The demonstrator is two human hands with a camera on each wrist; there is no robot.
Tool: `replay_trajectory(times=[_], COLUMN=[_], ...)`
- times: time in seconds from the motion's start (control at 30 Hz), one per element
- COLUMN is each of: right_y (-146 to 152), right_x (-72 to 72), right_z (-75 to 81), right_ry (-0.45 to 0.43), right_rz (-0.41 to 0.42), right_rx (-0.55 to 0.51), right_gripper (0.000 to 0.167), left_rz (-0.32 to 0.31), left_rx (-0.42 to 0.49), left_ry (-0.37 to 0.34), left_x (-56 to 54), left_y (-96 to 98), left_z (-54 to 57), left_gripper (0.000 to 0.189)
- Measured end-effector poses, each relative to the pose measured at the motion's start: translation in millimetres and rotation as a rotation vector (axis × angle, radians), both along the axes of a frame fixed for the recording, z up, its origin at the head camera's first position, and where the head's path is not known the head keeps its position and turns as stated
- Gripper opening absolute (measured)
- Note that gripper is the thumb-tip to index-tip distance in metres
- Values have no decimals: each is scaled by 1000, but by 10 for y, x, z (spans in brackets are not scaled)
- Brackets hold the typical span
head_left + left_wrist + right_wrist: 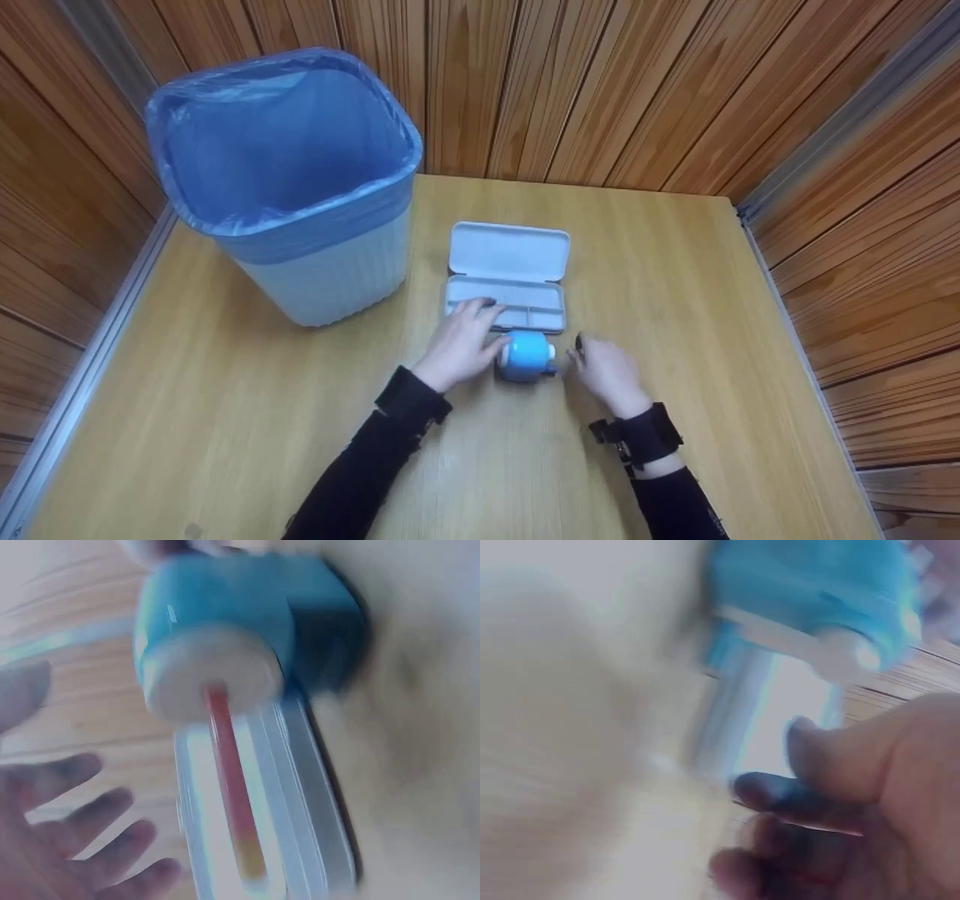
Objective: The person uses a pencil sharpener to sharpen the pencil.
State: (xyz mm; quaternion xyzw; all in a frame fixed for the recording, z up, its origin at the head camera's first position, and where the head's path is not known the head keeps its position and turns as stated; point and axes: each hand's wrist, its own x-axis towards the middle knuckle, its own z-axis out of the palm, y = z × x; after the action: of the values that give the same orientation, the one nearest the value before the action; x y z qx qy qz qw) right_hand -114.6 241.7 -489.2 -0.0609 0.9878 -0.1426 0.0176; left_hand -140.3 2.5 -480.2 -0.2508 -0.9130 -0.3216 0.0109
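Observation:
A blue crank pencil sharpener (525, 356) stands on the table between both hands. Out of its round white front, in the left wrist view, sticks a red pencil (234, 787) with a yellowish end; the left hand covers it in the head view. My left hand (463, 346) is beside the sharpener, fingers spread and apart from the pencil in the left wrist view. To the right of the sharpener is my right hand (609, 373), its fingers loosely bent and nothing in them. The white crank arm (772, 634) shows beyond its fingertips, blurred.
Just behind the sharpener lies an open pencil case (510, 251), pale with divided compartments. A tall whitish bin (337, 277) with a blue bag liner stands at the back left. Wood-panelled walls (570, 90) border the table (660, 285).

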Motion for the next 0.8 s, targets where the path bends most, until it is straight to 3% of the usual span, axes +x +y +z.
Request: replay_trajectory(times=[0.13, 0.27, 0.33, 0.47, 0.6, 0.8], right_y=[-198, -447, -533, -606, -634, -663], right_x=[-54, -137, -173, -206, -212, -211], right_z=[141, 100, 22, -159, -272, -320], right_ry=[181, 153, 148, 242, 358, 384], right_rz=[179, 386, 440, 455, 426, 409], right_rx=[-105, -79, -22, 86, 111, 97], right_gripper=[34, 63, 67, 52, 41, 40], left_rz=[23, 41, 51, 43, 44, 68], left_rx=[-94, -184, -224, -274, -286, -281], left_ry=[36, 78, 91, 86, 95, 186], left_x=[23, 65, 83, 98, 84, 72], left_y=[-163, -232, -243, -242, -253, -339], left_z=[-101, -212, -256, -316, -358, -402], left_gripper=[33, 17, 12, 14, 15, 7])
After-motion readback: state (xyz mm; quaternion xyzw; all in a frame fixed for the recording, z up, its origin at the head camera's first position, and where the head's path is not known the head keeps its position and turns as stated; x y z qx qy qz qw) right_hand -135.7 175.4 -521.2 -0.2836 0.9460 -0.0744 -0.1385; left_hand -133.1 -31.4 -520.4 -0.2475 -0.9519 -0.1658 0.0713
